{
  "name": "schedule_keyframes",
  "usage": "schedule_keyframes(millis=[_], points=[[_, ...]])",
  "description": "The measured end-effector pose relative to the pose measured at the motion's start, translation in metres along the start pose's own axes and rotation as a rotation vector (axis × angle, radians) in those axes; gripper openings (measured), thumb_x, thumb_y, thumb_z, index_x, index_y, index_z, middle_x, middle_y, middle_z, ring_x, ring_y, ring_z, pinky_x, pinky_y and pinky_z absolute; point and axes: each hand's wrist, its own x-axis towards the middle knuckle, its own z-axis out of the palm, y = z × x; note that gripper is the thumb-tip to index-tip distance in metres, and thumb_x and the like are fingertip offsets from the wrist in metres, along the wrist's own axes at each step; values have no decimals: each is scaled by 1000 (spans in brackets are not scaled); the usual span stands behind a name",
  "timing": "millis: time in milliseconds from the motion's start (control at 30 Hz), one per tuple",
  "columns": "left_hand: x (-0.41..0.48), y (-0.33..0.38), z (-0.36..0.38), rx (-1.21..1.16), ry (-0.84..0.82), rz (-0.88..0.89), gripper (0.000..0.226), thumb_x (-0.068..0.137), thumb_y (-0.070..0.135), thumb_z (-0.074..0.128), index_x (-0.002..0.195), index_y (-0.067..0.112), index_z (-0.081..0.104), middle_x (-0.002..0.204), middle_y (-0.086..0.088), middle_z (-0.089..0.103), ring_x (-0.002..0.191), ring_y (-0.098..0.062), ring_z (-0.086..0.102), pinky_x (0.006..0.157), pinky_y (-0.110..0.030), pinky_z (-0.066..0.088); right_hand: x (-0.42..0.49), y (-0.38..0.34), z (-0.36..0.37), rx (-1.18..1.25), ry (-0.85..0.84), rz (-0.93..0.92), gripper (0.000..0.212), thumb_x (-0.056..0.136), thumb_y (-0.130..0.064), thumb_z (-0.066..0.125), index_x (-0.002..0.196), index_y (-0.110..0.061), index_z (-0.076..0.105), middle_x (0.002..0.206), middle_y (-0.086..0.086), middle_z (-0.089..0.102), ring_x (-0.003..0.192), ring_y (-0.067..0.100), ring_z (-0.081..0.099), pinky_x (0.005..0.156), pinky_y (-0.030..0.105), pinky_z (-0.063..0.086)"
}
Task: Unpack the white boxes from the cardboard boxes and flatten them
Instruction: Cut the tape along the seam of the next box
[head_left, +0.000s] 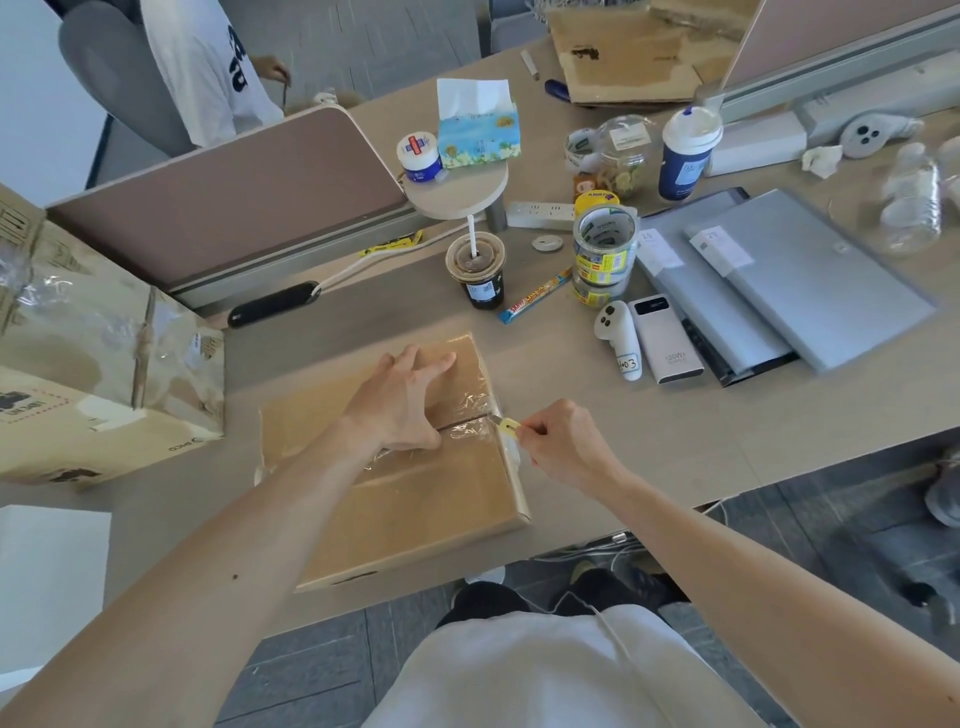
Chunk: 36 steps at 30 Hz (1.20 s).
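A flat brown cardboard box (410, 499) lies on the desk in front of me, its centre seam sealed with clear tape (467, 428). My left hand (402, 402) presses on the box top with straight, spread fingers, just left of the seam's right end. My right hand (558, 441) pinches a small yellow cutter (508, 426) whose blade tip meets the tape at the box's right edge. No white box shows inside it. A larger taped cardboard box (98, 364) stands at the left.
An iced coffee cup (477, 270) stands just beyond the box. To the right are stacked tape rolls (605, 249), a white controller (621, 338), a power bank (665, 338) and laptops (789, 280). A white sheet (47, 582) lies at the near left. Another person (208, 62) sits behind the divider.
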Motion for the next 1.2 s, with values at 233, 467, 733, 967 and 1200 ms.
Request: schedule_keyframes(millis=[233,467,733,967,1200], points=[[2,-2,6,11,23,8,114,61,33,73,156,46,11,165,-9,8,146,-34,17,103,-40,44,-5,6,9,-20,38,-25,33,84,-5,50,54,8,42,52,6,33,50,15,24,48,27,21],[1,-2,6,23,18,16,114,64,34,74,156,45,9,165,-10,7,146,-35,17,104,-40,43,-18,12,14,-40,48,-49,32,85,-5,49,56,10,43,51,6,35,46,13,24,44,26,21],[0,-2,4,25,14,31,113,66,33,74,157,44,8,165,-11,7,146,-37,17,106,-40,42,-29,19,3,-50,113,-56,31,85,-8,53,59,9,46,52,4,33,49,12,24,46,28,20],[0,-5,0,16,-1,48,115,62,35,74,157,45,10,165,-11,10,147,-38,21,109,-42,40,-13,3,15,-59,169,-57,40,87,-8,53,52,-7,33,52,3,28,52,14,19,43,26,18],[1,-9,5,21,5,52,117,58,38,73,156,46,10,164,-10,10,146,-36,21,106,-40,43,-11,-6,24,-91,195,-75,42,86,-6,50,53,-14,26,56,5,23,56,14,15,42,23,13]])
